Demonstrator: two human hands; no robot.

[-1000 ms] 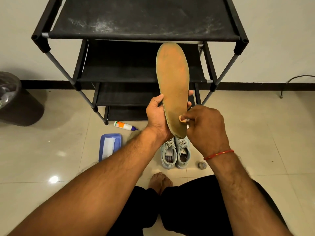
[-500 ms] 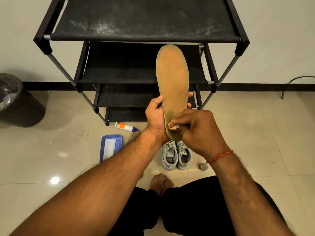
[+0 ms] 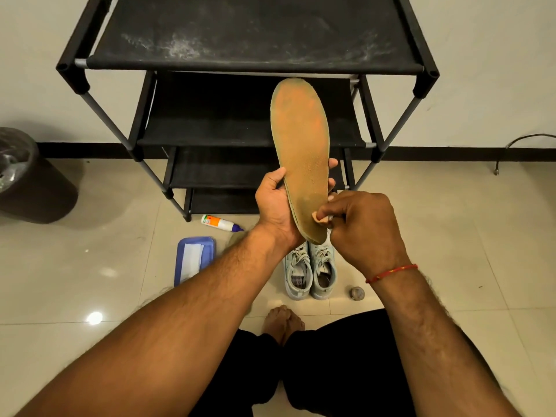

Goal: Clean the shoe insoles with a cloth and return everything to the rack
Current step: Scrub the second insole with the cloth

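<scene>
My left hand (image 3: 275, 203) grips a worn orange-brown insole (image 3: 301, 145) by its lower half and holds it upright in front of the black shoe rack (image 3: 252, 64). My right hand (image 3: 361, 230) pinches a small pale cloth (image 3: 322, 217) and presses it against the insole's heel end. A pair of light grey sneakers (image 3: 310, 269) stands on the floor below my hands, laces up.
A blue tray (image 3: 207, 245) with a white cloth lies on the tiles left of the sneakers. A white and orange bottle (image 3: 219, 223) lies by the rack's foot. A dark bin (image 3: 27, 179) stands at the left wall. A small round object (image 3: 357, 293) sits right of the sneakers.
My right hand has slid the cloth across the insole's heel end, first left, then back right. My left hand and the insole have stayed in place.
</scene>
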